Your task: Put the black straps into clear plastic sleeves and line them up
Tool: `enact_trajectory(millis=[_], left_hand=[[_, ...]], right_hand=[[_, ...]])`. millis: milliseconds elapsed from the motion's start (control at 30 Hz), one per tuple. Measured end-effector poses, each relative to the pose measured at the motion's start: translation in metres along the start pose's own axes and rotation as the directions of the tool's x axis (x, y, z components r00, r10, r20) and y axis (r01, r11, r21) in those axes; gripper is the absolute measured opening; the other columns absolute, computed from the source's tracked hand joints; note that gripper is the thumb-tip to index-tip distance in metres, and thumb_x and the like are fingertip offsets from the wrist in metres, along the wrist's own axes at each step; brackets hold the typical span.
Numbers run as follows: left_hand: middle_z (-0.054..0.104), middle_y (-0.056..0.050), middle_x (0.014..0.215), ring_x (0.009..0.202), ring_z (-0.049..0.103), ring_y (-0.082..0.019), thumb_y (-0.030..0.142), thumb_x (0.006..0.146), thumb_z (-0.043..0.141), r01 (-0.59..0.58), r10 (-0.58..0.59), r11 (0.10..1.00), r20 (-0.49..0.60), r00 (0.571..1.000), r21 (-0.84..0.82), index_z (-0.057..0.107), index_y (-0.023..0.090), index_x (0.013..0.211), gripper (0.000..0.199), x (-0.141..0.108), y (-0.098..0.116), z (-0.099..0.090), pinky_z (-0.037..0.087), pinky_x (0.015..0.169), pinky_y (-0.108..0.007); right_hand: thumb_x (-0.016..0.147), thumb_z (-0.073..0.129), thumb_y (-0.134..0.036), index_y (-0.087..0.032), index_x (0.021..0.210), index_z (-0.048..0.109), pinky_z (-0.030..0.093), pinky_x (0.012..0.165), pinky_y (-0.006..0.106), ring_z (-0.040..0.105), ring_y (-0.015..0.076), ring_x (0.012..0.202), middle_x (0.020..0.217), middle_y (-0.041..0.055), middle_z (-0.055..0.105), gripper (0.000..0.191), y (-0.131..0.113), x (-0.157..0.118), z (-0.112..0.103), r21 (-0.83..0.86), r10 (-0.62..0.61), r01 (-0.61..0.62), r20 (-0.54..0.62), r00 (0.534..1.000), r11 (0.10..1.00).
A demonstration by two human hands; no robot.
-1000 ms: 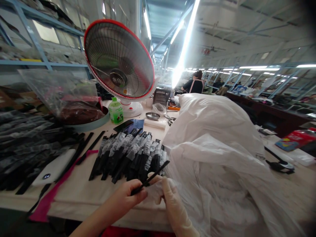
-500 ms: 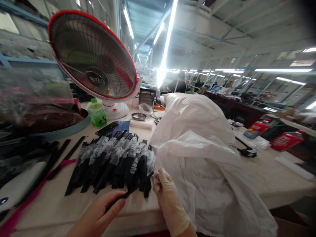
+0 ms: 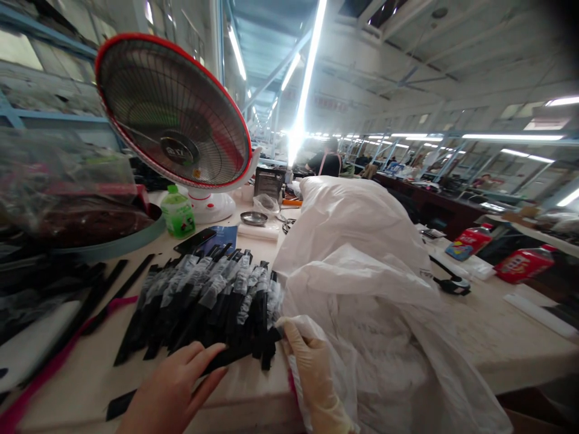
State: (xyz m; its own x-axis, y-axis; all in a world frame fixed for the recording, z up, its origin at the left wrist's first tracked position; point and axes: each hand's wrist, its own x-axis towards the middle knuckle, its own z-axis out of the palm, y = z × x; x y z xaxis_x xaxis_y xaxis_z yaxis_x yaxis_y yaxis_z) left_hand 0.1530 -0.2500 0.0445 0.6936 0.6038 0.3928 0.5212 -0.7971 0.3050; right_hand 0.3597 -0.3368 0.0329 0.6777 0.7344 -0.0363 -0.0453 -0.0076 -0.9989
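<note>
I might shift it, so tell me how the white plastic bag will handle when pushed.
The white plastic bag is probably floppy, since its film lies in loose folds. Its sheen suggests it may feel slippery. Its broad spread on the table makes rolling unlikely.

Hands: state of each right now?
Left hand: closed on a black strip.
Right hand: gloved, fingers curled, at the white bag; can't tell whether it grips anything.

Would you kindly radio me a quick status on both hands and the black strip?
Left hand gripping black strip. Gloved right hand against white bag. Wrapped bundles close beyond strip.
</note>
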Motion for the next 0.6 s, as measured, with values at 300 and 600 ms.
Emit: enact_trajectory(millis=[300, 600], left_hand=[[0.069, -0.005, 0.088, 0.079, 0.065, -0.02, 0.052, 0.085, 0.042, 0.236, -0.162, 0.937, 0.278, 0.947, -0.256, 0.065, 0.025, 0.107, 0.042, -0.002, 0.008, 0.01, 0.05, 0.07, -0.026], [0.04, 0.004, 0.056, 0.049, 0.038, -0.011, 0.061, 0.084, 0.033, 0.527, -0.146, 0.652, 0.591, 0.793, -0.546, 0.054, 0.021, 0.079, 0.045, 0.004, 0.024, -0.007, 0.031, 0.044, -0.018]], right_hand=[[0.064, 0.071, -0.05, -0.014, 0.077, 0.069, 0.033, 0.048, 0.022, 0.041, 0.0069, 0.048, 0.055, -0.0013, 0.056, 0.038, 0.004, -0.02, 0.018, 0.144, 0.178, -0.21, 0.209, 0.962, 0.967], [0.063, 0.071, -0.053, -0.023, 0.108, 0.065, 0.047, 0.064, 0.023, 0.056, 0.0104, 0.066, 0.083, 0.0011, 0.066, 0.055, 0.0, -0.034, 0.028, 0.249, 0.159, -0.264, 0.373, 0.914, 0.932]])
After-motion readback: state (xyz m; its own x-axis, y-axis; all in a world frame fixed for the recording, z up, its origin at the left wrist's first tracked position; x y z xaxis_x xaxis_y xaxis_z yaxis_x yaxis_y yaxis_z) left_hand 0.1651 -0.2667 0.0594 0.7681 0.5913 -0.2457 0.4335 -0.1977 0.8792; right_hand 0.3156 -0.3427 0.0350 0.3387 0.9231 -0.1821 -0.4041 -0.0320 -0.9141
